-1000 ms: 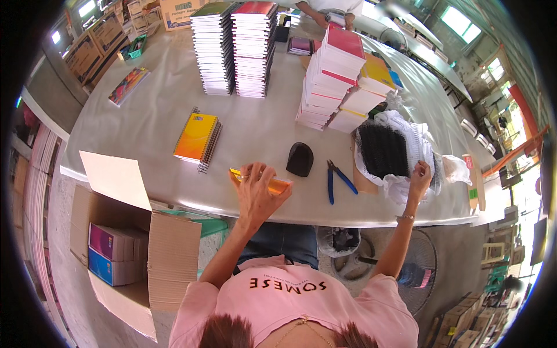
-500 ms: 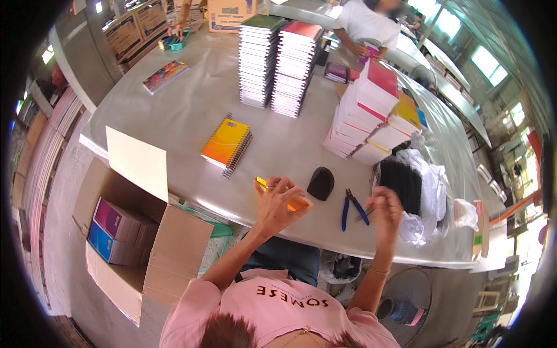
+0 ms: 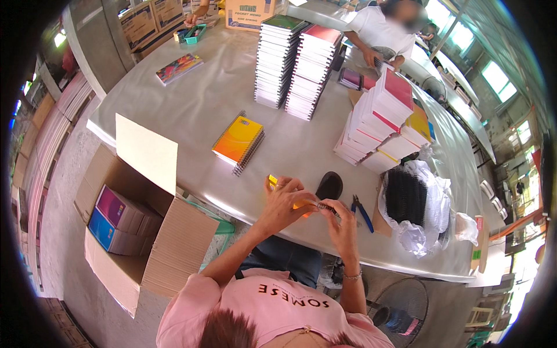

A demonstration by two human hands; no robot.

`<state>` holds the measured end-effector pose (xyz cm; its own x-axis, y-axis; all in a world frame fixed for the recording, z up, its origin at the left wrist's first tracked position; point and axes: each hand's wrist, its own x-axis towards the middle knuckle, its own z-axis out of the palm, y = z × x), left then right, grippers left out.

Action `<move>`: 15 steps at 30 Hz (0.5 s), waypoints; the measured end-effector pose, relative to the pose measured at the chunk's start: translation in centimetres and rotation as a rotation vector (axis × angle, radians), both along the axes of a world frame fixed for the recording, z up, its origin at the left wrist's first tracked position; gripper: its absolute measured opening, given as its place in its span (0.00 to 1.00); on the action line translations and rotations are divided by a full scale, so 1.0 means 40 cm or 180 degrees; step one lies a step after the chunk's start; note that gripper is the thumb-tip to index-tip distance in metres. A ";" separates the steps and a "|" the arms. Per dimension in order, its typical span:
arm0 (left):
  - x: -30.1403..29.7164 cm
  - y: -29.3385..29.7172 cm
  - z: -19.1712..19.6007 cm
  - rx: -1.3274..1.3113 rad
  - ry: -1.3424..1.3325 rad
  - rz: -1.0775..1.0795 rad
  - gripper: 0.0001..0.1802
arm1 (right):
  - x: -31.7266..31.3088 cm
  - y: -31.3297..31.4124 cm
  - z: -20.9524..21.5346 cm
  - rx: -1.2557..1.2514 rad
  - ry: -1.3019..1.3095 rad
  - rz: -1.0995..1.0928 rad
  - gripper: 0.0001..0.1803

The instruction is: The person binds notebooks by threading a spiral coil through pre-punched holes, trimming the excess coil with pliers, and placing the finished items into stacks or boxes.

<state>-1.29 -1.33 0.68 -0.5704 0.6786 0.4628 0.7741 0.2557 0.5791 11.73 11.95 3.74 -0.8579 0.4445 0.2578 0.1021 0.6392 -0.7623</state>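
A small yellow-orange notebook (image 3: 272, 180) is gripped by my left hand (image 3: 281, 204) near the table's front edge, and the fingers cover most of it. At its right edge my right hand (image 3: 342, 227) pinches a short dark wire coil (image 3: 328, 207); whether the coil passes through the holes cannot be made out. Just beyond the hands lies a dark rounded pad (image 3: 329, 186). Blue-handled pliers (image 3: 363, 214) rest to the right of it. Farther left, several yellow-orange spiral notebooks (image 3: 239, 139) lie piled up.
An open carton (image 3: 180, 246) with purple and blue books stands at the left. Two tall notebook stacks (image 3: 281, 64) rise at the back, with unbound book piles (image 3: 371, 113) to their right. Black coils (image 3: 405, 194) lie in white plastic. A co-worker (image 3: 380, 35) is across the table.
My right hand has moved left from beside the pliers to the notebook's right edge, with a coil now visible in its fingers. The view has shifted slightly.
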 end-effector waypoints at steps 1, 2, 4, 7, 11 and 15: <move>-0.002 0.000 0.001 0.0025 -0.0014 -0.0015 0.11 | 0.001 0.002 -0.001 -0.0007 -0.0008 0.0034 0.10; -0.003 0.002 -0.001 0.0024 -0.0035 -0.0025 0.11 | 0.002 0.005 -0.003 -0.0011 -0.0020 0.0065 0.10; -0.004 0.004 -0.008 0.0021 -0.0078 -0.0039 0.11 | 0.005 0.010 -0.006 0.0044 -0.0019 0.0101 0.10; 0.000 0.006 -0.003 0.0044 -0.0033 0.0001 0.11 | 0.005 0.012 -0.005 0.0042 0.0031 0.0071 0.10; 0.003 -0.002 0.000 0.0079 -0.0022 0.0060 0.11 | -0.008 0.000 0.014 -0.0285 0.0014 -0.0168 0.08; 0.008 0.000 -0.012 0.0150 -0.0030 0.0058 0.10 | 0.003 0.000 0.006 -0.0219 -0.0092 0.0051 0.07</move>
<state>-0.99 -1.33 0.19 -0.5869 0.6456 0.4885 0.7640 0.2419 0.5982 11.84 11.93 4.00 -0.8716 0.4466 0.2022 0.1149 0.5871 -0.8013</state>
